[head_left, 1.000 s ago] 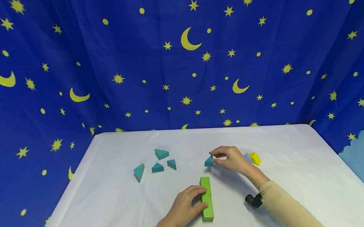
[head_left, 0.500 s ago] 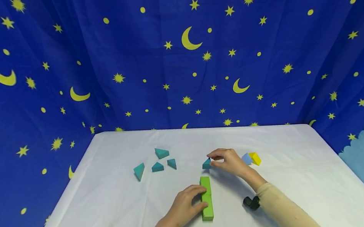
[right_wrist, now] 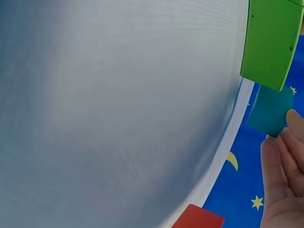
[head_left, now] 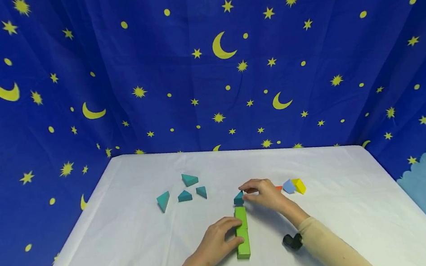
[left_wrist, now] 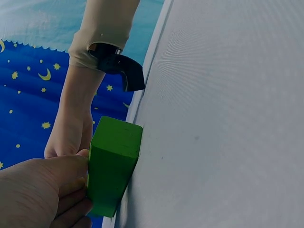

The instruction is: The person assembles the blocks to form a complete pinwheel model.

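Observation:
Two green blocks (head_left: 242, 238) lie end to end in a row on the table, pointing away from me. My left hand (head_left: 216, 244) touches the row's left side with thumb and fingertips; in the left wrist view the thumb (left_wrist: 71, 166) lies against the near green block (left_wrist: 110, 166). My right hand (head_left: 264, 193) pinches a teal triangular block (head_left: 238, 199) between thumb and fingers, right at the row's far end. In the right wrist view, this teal block (right_wrist: 270, 111) is close to the green block (right_wrist: 270, 45); whether they touch I cannot tell.
Several teal triangular blocks (head_left: 184, 196) lie loose to the left. Right of my right hand are a red-orange block (head_left: 279, 188), partly hidden, a light blue block (head_left: 288, 186) and a yellow block (head_left: 300, 186). A starry blue curtain (head_left: 205, 75) stands behind the white table (head_left: 132, 253).
My right hand has brought the teal triangular block left and nearer to me, up to the green row's far end. The red-orange block has come into sight. My left hand has stayed put.

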Demonstrator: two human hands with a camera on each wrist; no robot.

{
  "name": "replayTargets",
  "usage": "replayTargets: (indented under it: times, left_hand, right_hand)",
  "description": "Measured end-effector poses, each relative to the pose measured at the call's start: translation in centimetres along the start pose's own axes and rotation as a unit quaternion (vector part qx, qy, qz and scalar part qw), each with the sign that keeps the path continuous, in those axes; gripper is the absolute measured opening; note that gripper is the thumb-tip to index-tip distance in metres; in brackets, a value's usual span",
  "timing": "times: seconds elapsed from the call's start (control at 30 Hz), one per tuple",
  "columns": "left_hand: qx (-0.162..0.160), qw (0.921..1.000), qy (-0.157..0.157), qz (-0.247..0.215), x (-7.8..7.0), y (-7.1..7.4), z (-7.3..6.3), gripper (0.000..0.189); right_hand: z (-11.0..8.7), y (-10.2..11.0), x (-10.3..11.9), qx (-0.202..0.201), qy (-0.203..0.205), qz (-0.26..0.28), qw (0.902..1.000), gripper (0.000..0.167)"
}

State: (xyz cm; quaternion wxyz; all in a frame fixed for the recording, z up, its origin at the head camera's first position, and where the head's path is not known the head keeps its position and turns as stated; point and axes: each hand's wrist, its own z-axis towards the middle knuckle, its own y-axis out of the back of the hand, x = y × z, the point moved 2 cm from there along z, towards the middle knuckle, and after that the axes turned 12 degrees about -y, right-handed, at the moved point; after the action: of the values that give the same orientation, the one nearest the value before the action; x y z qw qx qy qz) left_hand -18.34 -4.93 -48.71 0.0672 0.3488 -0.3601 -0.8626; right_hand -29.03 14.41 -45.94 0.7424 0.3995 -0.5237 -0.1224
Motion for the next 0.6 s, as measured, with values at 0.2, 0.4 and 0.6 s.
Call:
replayTargets:
  times: [0.2,0.4,0.6]
  left_hand:
    - [-0.001,1.0000,-0.006,0.003,-0.03,0.05,0.05,0.038]
    - [0.002,1.0000,-0.007,0.006,-0.02,-0.02,0.00,0.038]
    - [0.003,1.0000,-0.004,0.005,-0.08,-0.01,-0.02,0.038]
  right_hand:
    - [-0.18,-0.31,-0.07,0.012,-0.004,-0.003,0.9999,0.026]
    - [-0.44,-0.68,-0.12,0.032,-0.010,-0.007,0.9994,0.025]
    - [-0.59,-0.68,-0.05,0.032,-0.007,-0.011,0.9994,0.024]
